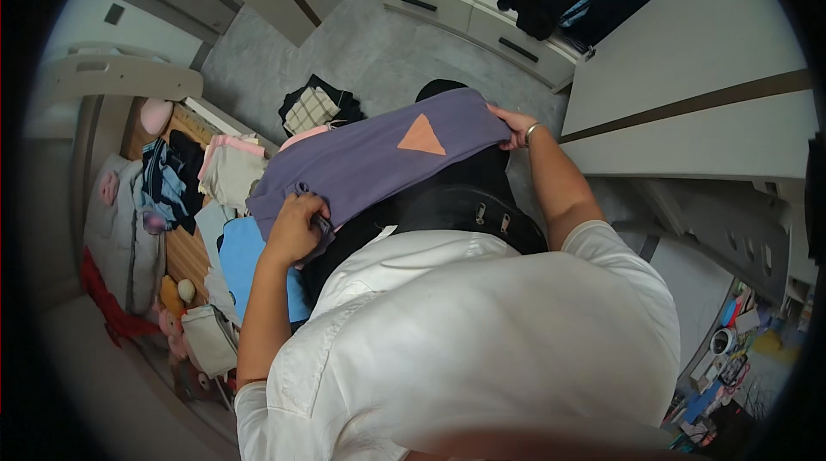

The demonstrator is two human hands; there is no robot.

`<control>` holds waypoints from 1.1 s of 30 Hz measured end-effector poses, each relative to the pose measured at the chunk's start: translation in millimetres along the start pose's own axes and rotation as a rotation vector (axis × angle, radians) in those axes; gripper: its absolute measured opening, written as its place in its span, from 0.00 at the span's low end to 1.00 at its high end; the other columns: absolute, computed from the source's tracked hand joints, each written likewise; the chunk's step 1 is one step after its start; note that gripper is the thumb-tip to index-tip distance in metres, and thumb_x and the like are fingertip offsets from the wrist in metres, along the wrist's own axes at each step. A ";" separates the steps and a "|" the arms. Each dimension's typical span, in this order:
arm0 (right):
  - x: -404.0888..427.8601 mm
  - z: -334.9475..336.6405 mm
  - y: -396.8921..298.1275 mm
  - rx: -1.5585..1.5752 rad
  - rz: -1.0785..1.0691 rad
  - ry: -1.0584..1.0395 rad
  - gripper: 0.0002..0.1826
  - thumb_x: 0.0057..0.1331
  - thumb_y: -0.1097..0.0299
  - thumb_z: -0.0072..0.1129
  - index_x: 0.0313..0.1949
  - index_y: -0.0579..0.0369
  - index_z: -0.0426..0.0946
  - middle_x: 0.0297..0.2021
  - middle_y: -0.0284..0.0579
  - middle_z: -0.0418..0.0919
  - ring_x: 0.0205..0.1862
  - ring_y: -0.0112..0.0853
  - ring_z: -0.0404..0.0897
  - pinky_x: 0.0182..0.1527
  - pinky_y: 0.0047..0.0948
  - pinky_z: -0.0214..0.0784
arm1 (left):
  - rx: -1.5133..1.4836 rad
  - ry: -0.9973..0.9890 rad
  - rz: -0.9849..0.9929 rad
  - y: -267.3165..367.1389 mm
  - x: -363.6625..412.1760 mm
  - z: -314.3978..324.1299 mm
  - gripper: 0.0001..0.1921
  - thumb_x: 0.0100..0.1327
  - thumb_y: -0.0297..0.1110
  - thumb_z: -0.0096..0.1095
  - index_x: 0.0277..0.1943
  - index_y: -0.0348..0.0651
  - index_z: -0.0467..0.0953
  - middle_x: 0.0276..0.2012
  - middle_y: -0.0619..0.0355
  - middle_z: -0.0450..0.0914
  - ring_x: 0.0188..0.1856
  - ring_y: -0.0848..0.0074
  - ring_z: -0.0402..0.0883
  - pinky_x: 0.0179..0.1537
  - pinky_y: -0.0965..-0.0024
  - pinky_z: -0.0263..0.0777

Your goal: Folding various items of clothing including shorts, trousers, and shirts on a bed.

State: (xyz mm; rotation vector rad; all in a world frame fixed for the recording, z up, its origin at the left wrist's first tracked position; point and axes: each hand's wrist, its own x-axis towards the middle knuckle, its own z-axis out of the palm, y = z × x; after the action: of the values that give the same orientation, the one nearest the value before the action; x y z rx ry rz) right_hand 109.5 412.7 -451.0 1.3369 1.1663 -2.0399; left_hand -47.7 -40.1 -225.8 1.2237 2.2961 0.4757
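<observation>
A purple garment [361, 158] with an orange triangle [423, 137] on it lies stretched over my lap. My left hand [300, 225] grips a bunched part of its near left edge. At the far right end, my right hand [513, 125], with a metal band at the wrist, holds the cloth's edge; the fingertips are partly hidden behind it. Under the garment I see my black legwear [452, 187] and a black waist bag [477, 212] with two zips. Beside my left forearm lies a light blue folded cloth [242, 261].
A bed with a wooden slatted base [187, 254] at left bears clothes and a grey quilt [116, 235]. Folded clothes [313, 109] sit beyond the garment. Ahead stands an open wardrobe with drawers [419, 4]; its door [690, 74] juts out at right. Small items [716, 371] crowd the lower right.
</observation>
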 end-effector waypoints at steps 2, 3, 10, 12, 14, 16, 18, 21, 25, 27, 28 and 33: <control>7.9 -21.0 3.4 0.057 -0.004 -0.018 0.32 0.51 0.34 0.68 0.44 0.46 0.76 0.39 0.36 0.77 0.41 0.30 0.73 0.43 0.33 0.67 | -0.003 0.011 0.011 -1.7 1.5 0.8 0.13 0.42 0.16 0.52 0.32 0.40 0.76 0.33 0.50 0.77 0.40 0.53 0.70 0.44 0.62 0.65; 16.6 -49.4 7.9 0.092 0.054 -0.219 0.27 0.54 0.35 0.65 0.40 0.42 0.76 0.35 0.31 0.78 0.36 0.27 0.73 0.38 0.31 0.66 | -0.009 0.014 0.032 -1.6 4.4 0.6 0.14 0.41 0.16 0.52 0.33 0.40 0.76 0.33 0.50 0.77 0.40 0.53 0.70 0.44 0.62 0.65; -20.4 -14.0 11.2 0.509 -0.155 -0.267 0.20 0.63 0.46 0.61 0.45 0.47 0.77 0.41 0.36 0.80 0.44 0.31 0.77 0.45 0.35 0.69 | -0.052 -0.022 0.020 -15.1 -4.0 -7.0 0.13 0.41 0.16 0.52 0.31 0.40 0.78 0.33 0.52 0.77 0.40 0.57 0.71 0.44 0.65 0.66; -24.6 -20.6 5.1 0.564 -0.181 -0.272 0.19 0.64 0.51 0.61 0.48 0.49 0.76 0.44 0.38 0.80 0.48 0.33 0.77 0.50 0.39 0.68 | -0.174 -0.086 0.036 -25.4 -7.1 -16.7 0.16 0.38 0.14 0.50 0.30 0.40 0.79 0.33 0.54 0.76 0.42 0.60 0.73 0.48 0.68 0.64; -29.0 -31.5 -0.2 0.620 -0.204 -0.278 0.19 0.64 0.56 0.62 0.50 0.52 0.75 0.47 0.40 0.79 0.52 0.35 0.76 0.54 0.42 0.67 | -0.208 -0.056 -0.004 -27.8 -16.4 -36.0 0.16 0.37 0.14 0.50 0.31 0.40 0.79 0.34 0.55 0.76 0.43 0.62 0.73 0.50 0.69 0.63; -39.8 -33.9 -12.8 0.613 -0.297 -0.210 0.18 0.64 0.62 0.62 0.50 0.56 0.75 0.48 0.43 0.79 0.53 0.37 0.76 0.57 0.46 0.67 | -0.297 0.036 -0.066 -42.4 -38.5 -59.1 0.16 0.38 0.15 0.50 0.31 0.38 0.80 0.36 0.56 0.74 0.44 0.65 0.72 0.52 0.70 0.62; -54.6 -41.1 -29.3 0.593 -0.340 -0.224 0.17 0.64 0.65 0.61 0.50 0.57 0.74 0.48 0.44 0.79 0.51 0.37 0.77 0.56 0.43 0.69 | -0.361 0.206 -0.064 -61.8 -64.5 -89.4 0.13 0.40 0.16 0.51 0.30 0.37 0.78 0.36 0.57 0.72 0.44 0.68 0.72 0.51 0.71 0.62; -86.1 -43.8 -57.1 0.558 -0.435 -0.252 0.16 0.64 0.68 0.60 0.50 0.59 0.74 0.47 0.45 0.79 0.50 0.36 0.78 0.55 0.39 0.71 | -0.552 0.466 -0.029 -73.4 -107.4 -138.9 0.09 0.43 0.18 0.51 0.30 0.37 0.74 0.38 0.59 0.70 0.45 0.73 0.69 0.51 0.75 0.59; -135.9 -33.2 -99.9 0.508 -0.557 -0.269 0.17 0.64 0.69 0.60 0.51 0.61 0.74 0.47 0.46 0.79 0.49 0.36 0.79 0.55 0.36 0.71 | -0.683 0.770 0.062 -83.9 -161.5 -166.7 0.03 0.56 0.24 0.59 0.32 0.41 0.71 0.43 0.60 0.68 0.48 0.76 0.66 0.55 0.76 0.54; -167.3 -31.0 -123.3 0.489 -0.622 -0.281 0.17 0.65 0.69 0.59 0.51 0.61 0.74 0.48 0.47 0.79 0.50 0.36 0.79 0.56 0.36 0.71 | -0.703 0.811 0.138 -83.2 -168.9 -164.6 0.04 0.59 0.27 0.60 0.32 0.42 0.71 0.45 0.59 0.67 0.50 0.75 0.66 0.58 0.74 0.54; -184.8 -32.7 -134.1 0.479 -0.691 -0.280 0.17 0.65 0.70 0.59 0.51 0.61 0.73 0.48 0.47 0.79 0.50 0.36 0.79 0.56 0.36 0.70 | -0.769 0.837 0.194 -70.9 -159.5 -158.7 0.04 0.59 0.26 0.60 0.32 0.42 0.71 0.46 0.58 0.68 0.51 0.74 0.66 0.59 0.73 0.54; -274.0 -23.6 -188.9 0.375 -0.854 -0.167 0.16 0.66 0.69 0.57 0.52 0.62 0.73 0.48 0.47 0.79 0.49 0.36 0.79 0.55 0.34 0.71 | -0.622 0.820 0.230 -52.2 -111.3 -115.8 0.03 0.56 0.23 0.61 0.32 0.41 0.74 0.48 0.54 0.72 0.53 0.70 0.69 0.60 0.69 0.56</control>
State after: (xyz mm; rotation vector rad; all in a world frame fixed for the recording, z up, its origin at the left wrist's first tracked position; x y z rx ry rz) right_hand 105.1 512.7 -132.7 0.8317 1.4868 -3.0214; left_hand -95.5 -170.1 -129.2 1.0656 2.2735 1.8975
